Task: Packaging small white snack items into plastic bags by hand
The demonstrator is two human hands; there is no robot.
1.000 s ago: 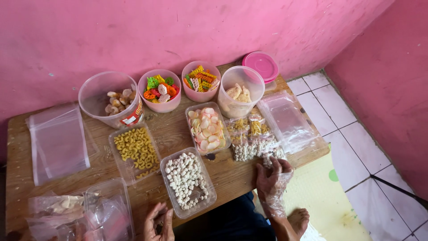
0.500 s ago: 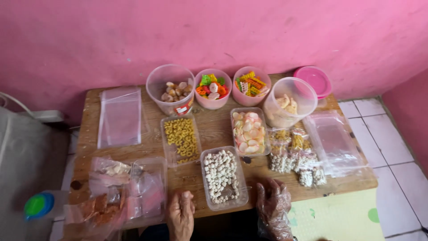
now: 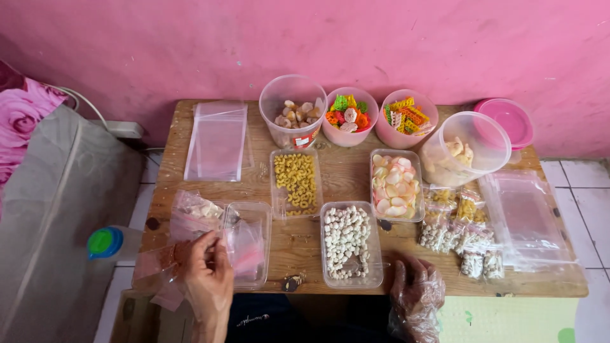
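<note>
My left hand [image 3: 208, 277] is bare and pinches a crumpled clear plastic bag [image 3: 184, 248] at the table's front left, beside a clear tray [image 3: 249, 244] stuffed with bags. My right hand [image 3: 416, 293] wears a thin clear plastic glove and rests flat on the front edge of the wooden table [image 3: 343, 174], holding nothing. It lies just right of a clear tray of small white round snacks [image 3: 349, 241]. Several small filled snack bags [image 3: 460, 232] lie further right.
A tray of yellow curls [image 3: 296, 181] and a tray of pink-white crackers [image 3: 396, 184] sit mid-table. Behind stand four round tubs [image 3: 346, 114] of snacks and a pink lid [image 3: 508, 121]. Flat clear bags lie far left [image 3: 216, 140] and right [image 3: 527, 216]. A green-capped bottle [image 3: 108, 242] stands left.
The view has swung left. My left hand moved from the table's front edge up and left onto the crumpled bags. My right hand stayed at the front edge.
</note>
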